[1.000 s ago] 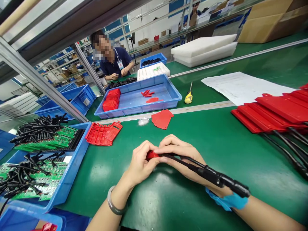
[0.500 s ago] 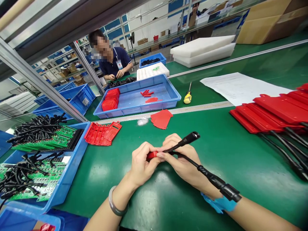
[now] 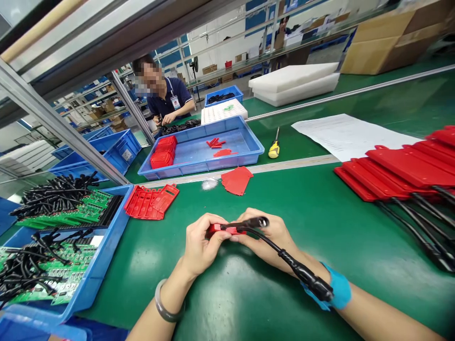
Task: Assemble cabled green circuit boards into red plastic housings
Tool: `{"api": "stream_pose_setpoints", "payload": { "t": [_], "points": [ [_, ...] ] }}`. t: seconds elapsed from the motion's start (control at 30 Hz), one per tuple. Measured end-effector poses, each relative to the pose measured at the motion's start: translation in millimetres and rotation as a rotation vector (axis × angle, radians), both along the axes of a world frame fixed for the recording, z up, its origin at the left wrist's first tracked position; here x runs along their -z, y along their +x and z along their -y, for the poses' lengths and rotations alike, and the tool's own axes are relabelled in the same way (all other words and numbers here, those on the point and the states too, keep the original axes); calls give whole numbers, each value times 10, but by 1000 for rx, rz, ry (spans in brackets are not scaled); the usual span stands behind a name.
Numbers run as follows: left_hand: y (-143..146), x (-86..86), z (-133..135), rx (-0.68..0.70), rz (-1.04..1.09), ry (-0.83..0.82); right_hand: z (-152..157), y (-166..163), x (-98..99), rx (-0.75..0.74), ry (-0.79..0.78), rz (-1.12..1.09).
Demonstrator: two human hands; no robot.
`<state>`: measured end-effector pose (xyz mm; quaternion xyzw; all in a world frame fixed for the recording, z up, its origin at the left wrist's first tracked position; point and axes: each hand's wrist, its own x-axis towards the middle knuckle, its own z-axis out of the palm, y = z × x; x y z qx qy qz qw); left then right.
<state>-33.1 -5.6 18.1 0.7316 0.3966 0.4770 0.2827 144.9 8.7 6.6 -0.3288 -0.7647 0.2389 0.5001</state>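
Both my hands meet over the green bench, pressed around a small red plastic case (image 3: 222, 229). My left hand (image 3: 201, 246) pinches the case's left end, thumb on top. My right hand (image 3: 270, 239) grips its right side. Two black cables come out of the case: one cable (image 3: 298, 270) runs back over my right wrist to a thick connector, the other short cable end (image 3: 254, 222) lies across my right fingers. A grey bangle is on my left wrist, a blue band on my right.
Blue bin (image 3: 103, 251) of green circuit boards with black leads at left. Red case halves (image 3: 151, 201) lie beside it, red lids (image 3: 236, 180) ahead. Blue tray (image 3: 249, 142), yellow screwdriver (image 3: 274, 149), paper sheet (image 3: 348, 135). Finished red units (image 3: 401, 170) with cables at right. A co-worker (image 3: 167, 97) sits opposite.
The short cable end, raised half a second ago, has dropped flat across my right fingers. The hands stay closed on the red case; the view shifted slightly.
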Motion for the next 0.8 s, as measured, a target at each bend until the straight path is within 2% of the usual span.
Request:
{"api": "stream_pose_setpoints", "payload": {
  "t": [0.1,0.2,0.33,0.4,0.47,0.53,0.7,0.73,0.8],
  "points": [
    [-13,-1,-4,-19,0,-3,23,-16,-18,9,-10,-14],
    [-37,-33,-22,38,5,-26,20,14,-37,25,29,-11],
    [-73,-99,-42,106,-112,-105,20,54,-35,86,133,6],
    [-90,-103,-53,88,-130,-98,12,56,-38,65,104,1],
    [-107,-76,-73,67,-126,-29,-14,50,-50,-4,-7,-30],
    [-128,-27,-102,77,-125,106,-58,48,-67,-106,-178,-101],
    [-188,117,-153,104,-311,438,-132,61,-86,-432,-841,-346],
    [-194,139,-156,110,-363,476,-129,60,-83,-510,-931,-366],
    [-193,166,-162,137,-463,538,-114,52,-74,-618,-976,-394]
  ]
}}
